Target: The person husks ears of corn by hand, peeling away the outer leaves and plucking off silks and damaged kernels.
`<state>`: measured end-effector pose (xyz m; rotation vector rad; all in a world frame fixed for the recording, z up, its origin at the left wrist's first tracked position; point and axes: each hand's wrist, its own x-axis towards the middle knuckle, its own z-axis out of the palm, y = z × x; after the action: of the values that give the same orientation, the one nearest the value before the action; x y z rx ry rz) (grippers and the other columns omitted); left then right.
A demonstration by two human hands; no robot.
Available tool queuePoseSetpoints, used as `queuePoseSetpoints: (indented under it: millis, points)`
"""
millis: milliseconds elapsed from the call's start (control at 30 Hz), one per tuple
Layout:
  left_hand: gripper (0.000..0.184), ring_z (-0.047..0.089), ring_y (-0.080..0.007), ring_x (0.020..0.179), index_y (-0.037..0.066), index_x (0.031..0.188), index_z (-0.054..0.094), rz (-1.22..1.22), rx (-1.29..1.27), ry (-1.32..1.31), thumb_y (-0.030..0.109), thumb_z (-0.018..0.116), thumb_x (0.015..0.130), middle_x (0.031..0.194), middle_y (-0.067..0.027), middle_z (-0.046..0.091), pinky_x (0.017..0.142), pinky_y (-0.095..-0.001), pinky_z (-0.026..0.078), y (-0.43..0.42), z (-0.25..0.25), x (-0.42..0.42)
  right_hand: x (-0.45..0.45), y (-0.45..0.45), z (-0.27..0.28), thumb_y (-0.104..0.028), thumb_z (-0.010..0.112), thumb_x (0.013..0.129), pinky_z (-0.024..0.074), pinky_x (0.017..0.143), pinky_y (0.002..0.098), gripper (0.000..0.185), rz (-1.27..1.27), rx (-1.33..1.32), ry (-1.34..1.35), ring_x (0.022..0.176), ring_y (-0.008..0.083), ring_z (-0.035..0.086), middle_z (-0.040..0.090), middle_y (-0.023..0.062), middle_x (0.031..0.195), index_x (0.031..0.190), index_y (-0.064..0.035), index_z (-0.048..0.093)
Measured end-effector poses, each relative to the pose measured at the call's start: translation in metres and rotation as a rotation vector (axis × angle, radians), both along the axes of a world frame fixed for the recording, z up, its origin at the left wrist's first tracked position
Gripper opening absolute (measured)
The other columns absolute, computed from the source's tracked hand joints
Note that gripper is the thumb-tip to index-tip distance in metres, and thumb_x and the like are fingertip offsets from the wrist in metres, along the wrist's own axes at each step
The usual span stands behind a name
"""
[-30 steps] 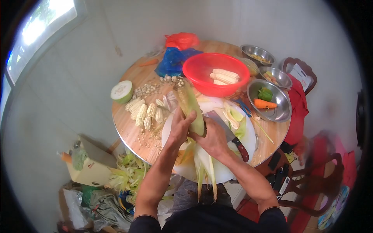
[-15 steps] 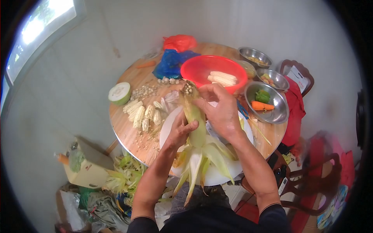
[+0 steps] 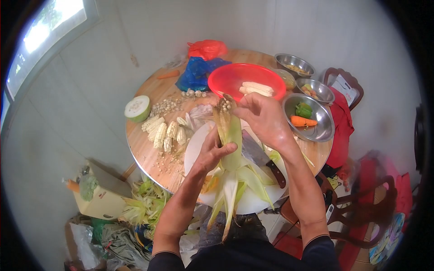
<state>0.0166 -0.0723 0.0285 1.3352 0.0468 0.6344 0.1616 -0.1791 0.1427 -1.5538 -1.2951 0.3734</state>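
My left hand [image 3: 211,154] is wrapped round an ear of corn [image 3: 233,135], held upright with its tip up. Some kernels show at the tip, beside brown dried silk. Peeled-back husk leaves [image 3: 230,185] hang from its lower end. At the tip, my right hand [image 3: 266,118] pinches the husk edge; its fingertips are partly hidden. Below lies a round white board [image 3: 255,205] bearing a knife [image 3: 275,172] with a dark handle and wide blade.
Corn pieces [image 3: 160,135], garlic [image 3: 194,93] and a cut melon [image 3: 137,108] lie left on the round table [image 3: 149,156]. A red basin [image 3: 221,81] holds peeled corn. Steel bowls, one with a carrot [image 3: 303,121] and green pepper [image 3: 304,109], stand right. Husks [image 3: 147,203] are heaped below left.
My right hand has shifted slightly right from the corn's tip, exposing more of the knife. The husk beside the tip is pulled a little apart. My left hand keeps its grip.
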Motion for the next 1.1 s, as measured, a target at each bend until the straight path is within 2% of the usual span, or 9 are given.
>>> queuePoseSetpoints:
  millis: [233,333,400,500,633,833,967,1033,1100]
  points:
    - [0.084,0.06,-0.0192,0.111,0.002,0.142,0.047,-0.031,-0.012,0.009,0.041,0.087,0.079,0.122,-0.008,0.062,0.095,-0.0343,0.05,0.0,-0.001,-0.001,-0.001,-0.002,-0.005,-0.013,0.066,0.098,0.0513,0.081,0.0304,0.017,0.049,-0.028,0.033,0.087,0.0089,0.059,0.066,0.0042,0.09,0.1,0.004,0.062]
    - [0.084,0.061,-0.0189,0.109,0.003,0.141,0.047,-0.017,-0.036,-0.015,0.041,0.088,0.079,0.12,-0.0076,0.062,0.093,-0.034,0.05,-0.003,0.002,0.0,-0.004,-0.007,-0.015,-0.01,0.063,0.099,0.0517,0.083,0.0326,0.015,0.021,0.094,-0.173,0.088,0.0113,0.06,0.064,0.0066,0.09,0.102,0.0035,0.06]
    - [0.084,0.061,-0.0186,0.109,0.003,0.141,0.047,-0.001,-0.052,-0.027,0.042,0.087,0.079,0.119,-0.007,0.062,0.092,-0.0334,0.05,-0.001,-0.001,0.003,-0.003,-0.007,-0.024,-0.005,0.064,0.092,0.0508,0.075,0.0376,0.012,0.054,0.221,-0.11,0.078,0.0279,0.062,0.061,0.0139,0.084,0.097,0.0026,0.056]
    - [0.085,0.061,-0.0186,0.109,0.003,0.142,0.047,-0.013,-0.04,-0.027,0.043,0.088,0.079,0.119,-0.0073,0.062,0.092,-0.033,0.051,-0.001,-0.002,0.005,-0.001,-0.002,-0.032,-0.003,0.063,0.092,0.0503,0.077,0.0372,0.012,0.031,0.452,-0.16,0.079,0.0275,0.061,0.06,0.0142,0.085,0.098,0.0015,0.055]
    - [0.085,0.061,-0.0187,0.109,0.003,0.142,0.047,0.007,-0.074,-0.042,0.041,0.088,0.078,0.119,-0.0073,0.062,0.092,-0.0331,0.051,-0.005,0.003,0.006,-0.012,-0.007,-0.044,-0.001,0.061,0.093,0.0501,0.077,0.037,0.01,-0.108,0.468,-0.215,0.079,0.0281,0.061,0.06,0.0139,0.086,0.099,0.0006,0.054]
    - [0.093,0.061,-0.0187,0.112,0.0,0.143,0.044,0.002,-0.071,-0.034,0.037,0.093,0.073,0.123,-0.0086,0.063,0.095,-0.034,0.051,0.034,-0.032,0.006,-0.02,-0.039,-0.094,-0.011,0.054,0.105,0.0497,0.082,0.0292,0.01,0.14,0.221,0.108,0.089,0.0107,0.058,0.061,0.0047,0.095,0.101,-0.0019,0.053]
    - [0.092,0.061,-0.0191,0.113,0.0,0.142,0.045,-0.049,-0.009,-0.04,0.037,0.093,0.072,0.123,-0.0086,0.062,0.096,-0.0348,0.051,0.029,-0.031,0.005,-0.018,-0.054,-0.109,-0.009,0.058,0.104,0.0434,0.085,0.0241,0.009,0.143,0.269,0.44,0.092,0.0091,0.053,0.057,0.0027,0.1,0.105,-0.0023,0.051]
    - [0.063,0.065,-0.0182,0.104,0.002,0.128,0.058,-0.066,0.072,-0.091,0.038,0.083,0.084,0.118,-0.0072,0.065,0.087,-0.0326,0.054,0.03,-0.028,0.011,-0.021,-0.048,-0.098,-0.006,0.057,0.103,0.045,0.088,0.0256,0.009,0.095,0.324,0.445,0.095,0.0096,0.055,0.059,0.0032,0.101,0.111,-0.0013,0.053]
    - [0.064,0.065,-0.0184,0.103,0.001,0.13,0.056,-0.052,-0.066,-0.047,0.042,0.08,0.086,0.117,-0.0072,0.065,0.088,-0.0329,0.054,0.022,-0.02,0.014,-0.019,-0.041,-0.091,-0.002,0.055,0.102,0.0466,0.091,0.0271,0.014,0.057,0.381,0.446,0.099,0.0101,0.057,0.062,0.0037,0.101,0.116,-0.0003,0.055]
